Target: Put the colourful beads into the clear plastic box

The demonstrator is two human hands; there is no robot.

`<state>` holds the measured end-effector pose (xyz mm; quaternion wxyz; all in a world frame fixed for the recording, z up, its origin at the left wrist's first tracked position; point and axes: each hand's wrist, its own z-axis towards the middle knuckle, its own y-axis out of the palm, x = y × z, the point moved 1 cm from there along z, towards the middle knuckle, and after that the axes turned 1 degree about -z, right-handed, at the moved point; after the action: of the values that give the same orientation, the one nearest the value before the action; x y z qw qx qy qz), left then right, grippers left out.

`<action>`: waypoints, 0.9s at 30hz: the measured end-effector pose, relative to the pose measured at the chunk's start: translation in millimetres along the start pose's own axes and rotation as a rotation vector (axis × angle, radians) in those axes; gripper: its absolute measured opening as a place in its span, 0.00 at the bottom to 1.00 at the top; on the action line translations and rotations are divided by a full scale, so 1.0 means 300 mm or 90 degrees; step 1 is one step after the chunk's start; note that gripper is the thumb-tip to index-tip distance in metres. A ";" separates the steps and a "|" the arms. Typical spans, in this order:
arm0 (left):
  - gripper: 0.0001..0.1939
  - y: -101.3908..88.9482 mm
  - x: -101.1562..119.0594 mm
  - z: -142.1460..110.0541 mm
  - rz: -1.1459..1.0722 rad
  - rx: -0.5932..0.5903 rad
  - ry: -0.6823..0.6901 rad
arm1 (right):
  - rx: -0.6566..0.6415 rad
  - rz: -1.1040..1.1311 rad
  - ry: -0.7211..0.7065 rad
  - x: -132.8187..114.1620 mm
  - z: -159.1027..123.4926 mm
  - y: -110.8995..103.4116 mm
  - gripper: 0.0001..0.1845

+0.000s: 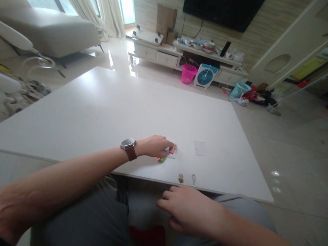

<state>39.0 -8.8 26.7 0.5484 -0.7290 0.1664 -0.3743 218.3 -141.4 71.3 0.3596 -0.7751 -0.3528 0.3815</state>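
— Two hands showed; what did the left hand (154, 146) do?
— Its fingers (167, 145) were pinched on a small colourful piece (168, 151) at a clear little box (173, 151), low centre of the white counter (99, 113).
— And the right hand (189, 209)?
— It rested loosely curled, empty, at the counter's near edge, below a tiny yellow figure (180, 178).

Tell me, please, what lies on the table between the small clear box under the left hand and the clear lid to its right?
Nothing: the head view shows bare white table between box and lid.
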 end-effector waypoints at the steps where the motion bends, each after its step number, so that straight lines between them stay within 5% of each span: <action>1: 0.09 -0.006 -0.005 -0.002 0.002 -0.002 -0.007 | -0.003 0.004 0.006 0.010 0.007 0.003 0.12; 10: 0.04 -0.003 -0.065 -0.050 -0.028 -0.056 -0.005 | -0.015 0.011 0.016 0.046 0.031 0.044 0.13; 18: 0.07 -0.032 -0.068 -0.073 -0.029 -0.119 -0.133 | -0.014 0.015 0.038 0.058 0.028 0.031 0.12; 27: 0.06 -0.053 -0.102 -0.077 -0.056 0.008 -0.199 | 0.006 0.019 0.040 0.071 0.032 0.051 0.12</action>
<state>-0.7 1.0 33.1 0.5550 -0.7817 0.0450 -0.2809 224.2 -128.7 47.1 0.3687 -0.7902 -0.3278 0.3636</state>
